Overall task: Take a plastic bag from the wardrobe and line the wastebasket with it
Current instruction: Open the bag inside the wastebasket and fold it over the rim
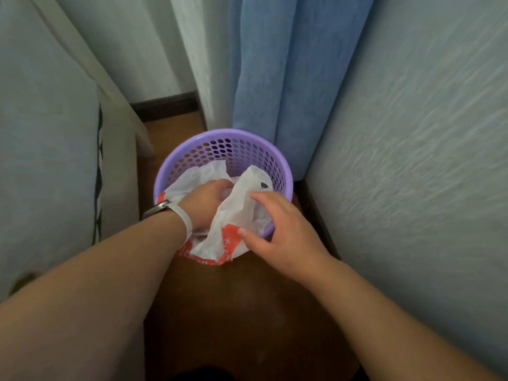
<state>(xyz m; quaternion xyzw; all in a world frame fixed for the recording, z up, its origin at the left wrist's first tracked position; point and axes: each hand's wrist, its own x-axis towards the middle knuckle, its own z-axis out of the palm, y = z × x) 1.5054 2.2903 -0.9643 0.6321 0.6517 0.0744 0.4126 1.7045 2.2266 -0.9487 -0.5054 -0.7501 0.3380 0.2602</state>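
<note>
1. A purple perforated wastebasket [228, 149] stands on dark wooden floor [247, 312], against blue curtains [283, 78].
2. Left hand [204, 206] reaches inside the white-and-red plastic bag [233, 221]; whether it grips cannot be told.
3. Right hand [277, 229] pinches the bag at the rim.

Nothing here is showing any wording I can read. The plastic bag [231, 215] is carrying an orange-red printed band with pale marks in it along its lower edge, where it is hanging over the near rim of the wastebasket [192, 149], but the marks are crumpled and blurred, so no letter, number or brand is coming through.
</note>
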